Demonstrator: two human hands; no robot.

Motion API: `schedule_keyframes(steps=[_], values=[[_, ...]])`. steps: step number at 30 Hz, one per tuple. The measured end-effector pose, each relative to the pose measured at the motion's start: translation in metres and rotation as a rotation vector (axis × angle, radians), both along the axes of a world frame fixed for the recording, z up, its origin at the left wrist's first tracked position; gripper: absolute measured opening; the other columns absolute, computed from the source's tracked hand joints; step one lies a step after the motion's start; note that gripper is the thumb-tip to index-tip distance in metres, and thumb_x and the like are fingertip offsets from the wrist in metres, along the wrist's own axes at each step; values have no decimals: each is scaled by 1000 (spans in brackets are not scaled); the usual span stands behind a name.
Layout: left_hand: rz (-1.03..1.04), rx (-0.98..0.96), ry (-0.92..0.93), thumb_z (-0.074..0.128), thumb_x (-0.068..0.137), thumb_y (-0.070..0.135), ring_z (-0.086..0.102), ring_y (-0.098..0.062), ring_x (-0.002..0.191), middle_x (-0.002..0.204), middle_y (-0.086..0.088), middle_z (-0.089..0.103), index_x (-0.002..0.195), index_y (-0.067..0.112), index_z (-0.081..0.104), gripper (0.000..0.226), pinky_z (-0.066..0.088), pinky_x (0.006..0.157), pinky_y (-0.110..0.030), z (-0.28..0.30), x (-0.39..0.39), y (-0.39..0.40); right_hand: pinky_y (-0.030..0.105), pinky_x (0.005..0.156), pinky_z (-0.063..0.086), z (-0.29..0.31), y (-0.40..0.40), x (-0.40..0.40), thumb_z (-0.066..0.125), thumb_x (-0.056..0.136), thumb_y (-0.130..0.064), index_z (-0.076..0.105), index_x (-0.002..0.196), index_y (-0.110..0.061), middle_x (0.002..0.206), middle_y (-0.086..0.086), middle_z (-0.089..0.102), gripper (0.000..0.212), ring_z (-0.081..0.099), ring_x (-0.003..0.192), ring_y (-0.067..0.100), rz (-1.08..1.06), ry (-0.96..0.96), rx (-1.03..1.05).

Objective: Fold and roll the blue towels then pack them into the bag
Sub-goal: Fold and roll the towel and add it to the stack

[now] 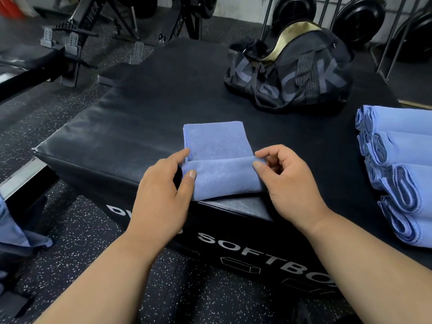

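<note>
Two-handed grip (pinching) on half-rolled blue towel [219, 157]

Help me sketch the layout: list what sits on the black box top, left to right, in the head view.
Left hand → blue towel being rolled → right hand → black bag, farther back → stack of rolled towels at the right edge.
</note>
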State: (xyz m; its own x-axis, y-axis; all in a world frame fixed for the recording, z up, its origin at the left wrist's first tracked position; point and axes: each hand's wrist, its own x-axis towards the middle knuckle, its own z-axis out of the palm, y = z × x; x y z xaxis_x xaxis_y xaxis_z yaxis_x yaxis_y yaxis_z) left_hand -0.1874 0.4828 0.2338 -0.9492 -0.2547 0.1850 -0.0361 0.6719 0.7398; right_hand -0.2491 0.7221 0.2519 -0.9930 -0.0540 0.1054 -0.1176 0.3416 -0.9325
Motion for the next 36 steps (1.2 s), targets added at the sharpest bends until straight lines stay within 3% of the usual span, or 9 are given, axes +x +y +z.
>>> schedule_keyframes(steps=[7,11,15,19,26,29,32,34,36], values=[[131,97,56,63,102,34,59,2,105,117,21,65,133,40,61,32,44,90,-20,2,-1,11,12,72,47,1,-1,-5,73,97,-25,71,97,-32,92,-4,68,7,61,80,2,-26,-19,42],[180,112,45,66,100,36,62,4,97,107,21,67,123,40,65,24,46,83,-22,3,-5,13,23,76,52,-2,-2,-8,72,96,-31,71,93,-34,90,-11,69,4,64,85,7,-38,-30,127],[211,137,68,68,99,34,64,2,95,106,21,69,117,38,68,18,49,83,-25,4,-5,16,25,79,53,-2,-4,-8,72,95,-30,72,92,-33,91,-13,71,4,66,89,6,-63,-13,122],[232,217,110,68,99,34,65,3,94,104,25,68,109,45,63,15,46,80,-18,10,-4,19,20,80,52,2,-5,-9,73,95,-26,72,91,-32,93,-11,71,8,66,91,8,-88,29,31],[211,107,76,66,99,35,61,6,93,110,22,63,112,45,60,18,44,79,-16,7,-8,17,22,74,47,-3,-6,-13,72,95,-30,71,91,-33,88,-15,70,6,65,86,6,-70,2,176],[145,52,165,70,97,28,62,3,105,126,18,56,118,40,68,23,50,94,-21,8,-4,9,22,76,46,-3,-6,-12,70,96,-28,72,91,-35,92,-14,68,9,63,86,5,-66,28,187],[-53,-120,228,72,98,29,50,-6,132,141,14,57,121,32,77,24,33,116,-21,8,0,-5,16,93,43,-4,-2,-7,69,98,-31,77,104,-36,117,-21,58,12,59,103,2,7,241,301],[-217,-207,157,72,94,43,44,-10,141,149,16,55,132,33,73,39,30,121,-26,6,2,-15,13,106,34,-6,4,-5,65,97,-41,77,119,-34,136,-16,55,26,51,118,4,144,389,447],[-324,-276,21,68,85,57,37,-11,150,158,22,45,146,39,60,64,28,126,-34,2,3,-25,17,115,29,-7,11,-6,62,94,-54,71,134,-36,148,-12,53,44,47,131,7,308,383,560]])
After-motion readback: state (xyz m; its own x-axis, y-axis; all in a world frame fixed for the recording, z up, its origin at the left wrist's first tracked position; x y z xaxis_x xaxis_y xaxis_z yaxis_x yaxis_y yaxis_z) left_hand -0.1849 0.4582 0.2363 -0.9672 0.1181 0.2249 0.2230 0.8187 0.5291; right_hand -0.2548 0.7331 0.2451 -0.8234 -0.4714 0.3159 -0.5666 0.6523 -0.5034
